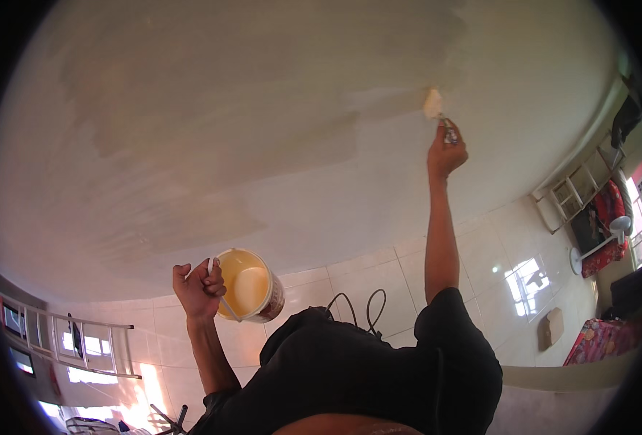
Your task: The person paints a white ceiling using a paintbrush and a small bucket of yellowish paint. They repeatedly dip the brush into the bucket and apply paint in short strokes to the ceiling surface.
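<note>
My right hand is raised on an outstretched arm, its fingers closed round the handle of a paintbrush. The pale, paint-loaded bristles are against the wall. Darker, wet-looking streaks spread over the wall to the left of the brush. Lower down, my left hand makes a fist round the handle of a bucket. Pale yellow paint shows inside the bucket, which hangs just right of that hand, tilted so that I look into it.
Light floor tiles run along the foot of the wall. One ladder is at the left, another ladder at the far right. A white stand-like object and red patterned cloth are at the right. A dark cable loops near my body.
</note>
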The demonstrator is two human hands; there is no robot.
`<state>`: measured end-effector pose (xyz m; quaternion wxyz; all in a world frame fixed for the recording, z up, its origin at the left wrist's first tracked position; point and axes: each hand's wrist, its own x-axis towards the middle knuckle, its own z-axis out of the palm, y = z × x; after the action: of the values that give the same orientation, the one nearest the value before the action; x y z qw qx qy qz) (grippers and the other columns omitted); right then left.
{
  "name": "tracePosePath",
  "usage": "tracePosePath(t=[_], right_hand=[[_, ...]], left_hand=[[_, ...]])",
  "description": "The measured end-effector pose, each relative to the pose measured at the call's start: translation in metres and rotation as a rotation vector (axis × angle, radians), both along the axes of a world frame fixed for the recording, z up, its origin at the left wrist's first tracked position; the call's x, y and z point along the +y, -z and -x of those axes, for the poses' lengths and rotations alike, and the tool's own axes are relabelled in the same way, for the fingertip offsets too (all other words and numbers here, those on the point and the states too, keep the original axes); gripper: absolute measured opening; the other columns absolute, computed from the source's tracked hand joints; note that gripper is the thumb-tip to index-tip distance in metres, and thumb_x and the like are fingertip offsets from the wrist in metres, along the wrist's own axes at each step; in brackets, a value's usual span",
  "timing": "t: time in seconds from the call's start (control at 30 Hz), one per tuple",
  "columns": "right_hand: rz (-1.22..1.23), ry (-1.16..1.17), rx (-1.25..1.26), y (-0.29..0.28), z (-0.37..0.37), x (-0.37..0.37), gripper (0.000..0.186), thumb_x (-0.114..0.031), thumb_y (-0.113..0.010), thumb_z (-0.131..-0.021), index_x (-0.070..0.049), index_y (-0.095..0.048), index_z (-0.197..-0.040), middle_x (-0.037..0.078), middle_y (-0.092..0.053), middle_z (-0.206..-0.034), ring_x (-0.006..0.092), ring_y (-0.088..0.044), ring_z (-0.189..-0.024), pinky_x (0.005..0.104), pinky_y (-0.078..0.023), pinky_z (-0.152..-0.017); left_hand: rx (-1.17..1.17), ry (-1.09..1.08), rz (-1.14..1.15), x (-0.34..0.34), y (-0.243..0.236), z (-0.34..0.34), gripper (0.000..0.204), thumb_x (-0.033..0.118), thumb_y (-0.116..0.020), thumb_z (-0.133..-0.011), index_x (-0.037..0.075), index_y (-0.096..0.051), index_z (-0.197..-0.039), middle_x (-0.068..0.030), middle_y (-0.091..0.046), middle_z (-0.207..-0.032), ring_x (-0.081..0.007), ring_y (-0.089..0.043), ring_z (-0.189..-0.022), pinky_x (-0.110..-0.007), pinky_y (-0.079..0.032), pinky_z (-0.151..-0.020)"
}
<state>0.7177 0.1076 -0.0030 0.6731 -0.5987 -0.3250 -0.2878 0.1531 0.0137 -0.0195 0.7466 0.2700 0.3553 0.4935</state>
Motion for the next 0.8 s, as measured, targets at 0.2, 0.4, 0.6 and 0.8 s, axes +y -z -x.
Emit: tracePosePath(t=[0.2, 0.4, 0.6, 0.8], right_hand=[[0.001, -0.555, -0.053, -0.008, 0.142, -0.022, 0.021, -0.01, -0.074, -0.084, -0.004, -0.074, -0.104, 0.007, -0.07, -0.083, 0.0181, -0.061, -0.074, 0.0316, -0.048, -0.067], [-0.083, -0.68, 0.163, -0.01, 0.061, -0.002, 0.017, -0.006, -0.071, -0.088, 0.002, -0.074, -0.103, 0.003, -0.072, -0.089, 0.0078, -0.062, -0.079, 0.0243, -0.051, -0.074], [-0.08, -0.077, 0.107, -0.012, -0.071, -0.027, 0.018, -0.014, -0.071, -0.089, 0.0, -0.074, -0.099, 0.012, -0.075, -0.091, 0.0199, -0.071, -0.081, 0.0322, -0.055, -0.071], [0.106, 0.225, -0.098, -0.004, -0.04, 0.009, 0.022, -0.023, -0.068, -0.088, -0.005, -0.074, -0.1, 0.014, -0.073, -0.086, 0.0323, -0.068, -0.076, 0.0432, -0.053, -0.068]], left_hand=[[0.009, -0.033, 0.02, -0.002, -0.003, -0.008, 0.055, 0.051, -0.039, -0.081, 0.0, -0.056, -0.096, 0.0049, -0.031, -0.063, -0.0068, -0.022, -0.05, -0.024, -0.019, -0.047], [-0.006, -0.047, 0.029, -0.005, 0.001, -0.001, 0.057, 0.052, -0.042, -0.08, 0.0, -0.056, -0.098, 0.0048, -0.036, -0.064, -0.0066, -0.027, -0.05, -0.022, -0.022, -0.046], [-0.03, -0.017, 0.012, -0.004, 0.013, 0.007, 0.057, 0.052, -0.042, -0.08, 0.0, -0.056, -0.097, 0.0046, -0.035, -0.063, -0.0069, -0.027, -0.05, -0.022, -0.022, -0.045], [-0.031, -0.009, 0.037, -0.003, 0.019, 0.006, 0.056, 0.052, -0.042, -0.08, 0.001, -0.056, -0.097, 0.0046, -0.035, -0.064, -0.0069, -0.027, -0.05, -0.023, -0.022, -0.047]])
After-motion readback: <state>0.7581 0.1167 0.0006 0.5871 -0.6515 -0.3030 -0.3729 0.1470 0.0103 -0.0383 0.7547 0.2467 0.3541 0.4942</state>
